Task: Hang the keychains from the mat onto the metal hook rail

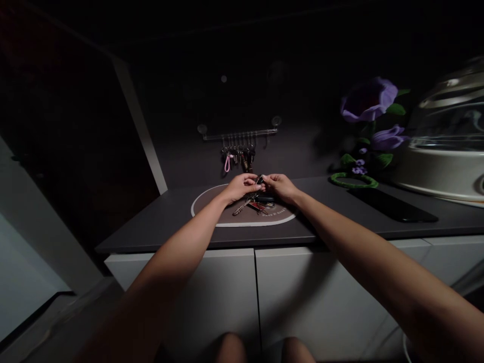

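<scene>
My left hand (242, 187) and my right hand (280, 187) meet above an oval brown mat (230, 217) with a white rim. Between their pinched fingertips is a small dark keychain piece (259, 180), mostly covered by the fingers. Below the left hand, a braided strap (240, 207) slants down over the mat; whether it joins the held piece I cannot tell. A red item (257, 206) and a dark elongated item (264, 199) lie on the mat just under the hands. Printed lettering shows near the mat's front edge.
A clear hook rail (242, 134) on the wall carries several keys and a pink loop (227, 163). To the right are a black phone-like slab (397, 204), purple fabric flowers (389, 137) with a green ring base (353, 180), and a large cream appliance (442, 174). White cabinet doors (215, 297) stand below the grey countertop (151, 222).
</scene>
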A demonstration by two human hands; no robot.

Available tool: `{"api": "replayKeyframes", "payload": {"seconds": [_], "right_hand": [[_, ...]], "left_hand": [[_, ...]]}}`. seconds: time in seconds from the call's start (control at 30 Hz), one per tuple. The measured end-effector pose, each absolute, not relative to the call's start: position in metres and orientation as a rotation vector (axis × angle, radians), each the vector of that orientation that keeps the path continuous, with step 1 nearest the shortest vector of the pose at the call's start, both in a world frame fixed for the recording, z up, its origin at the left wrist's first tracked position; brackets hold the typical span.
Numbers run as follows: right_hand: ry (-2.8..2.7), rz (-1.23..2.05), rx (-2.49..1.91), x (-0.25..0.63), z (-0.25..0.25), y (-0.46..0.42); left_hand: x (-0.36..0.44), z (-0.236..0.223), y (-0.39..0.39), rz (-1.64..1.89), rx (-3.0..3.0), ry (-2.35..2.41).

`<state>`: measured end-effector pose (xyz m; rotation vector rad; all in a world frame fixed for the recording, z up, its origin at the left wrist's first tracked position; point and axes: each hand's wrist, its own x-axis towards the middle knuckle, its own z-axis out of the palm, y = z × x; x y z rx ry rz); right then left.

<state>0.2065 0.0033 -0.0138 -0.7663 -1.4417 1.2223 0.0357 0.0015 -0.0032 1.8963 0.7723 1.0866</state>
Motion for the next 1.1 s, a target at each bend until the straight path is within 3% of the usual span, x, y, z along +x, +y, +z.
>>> {"api": "replayKeyframes", "payload": {"seconds": [0.57, 0.73, 1.1], "right_hand": [[-1.518, 0.983, -0.781, 0.207, -0.004, -0.003], [-1.464, 0.901, -0.739, 0.208, -0.005, 0.002], [-1.539, 0.76, -0.792, 0.203, -0.002, -0.003]], "left_hand": [[0.035, -0.001, 0.011, 1.224, 1.487, 0.916], [0.036, -0.005, 0.007, 1.084, 1.647, 0.963], [0.042, 0.003, 0.0, 1.368, 2.134, 0.873]]}}
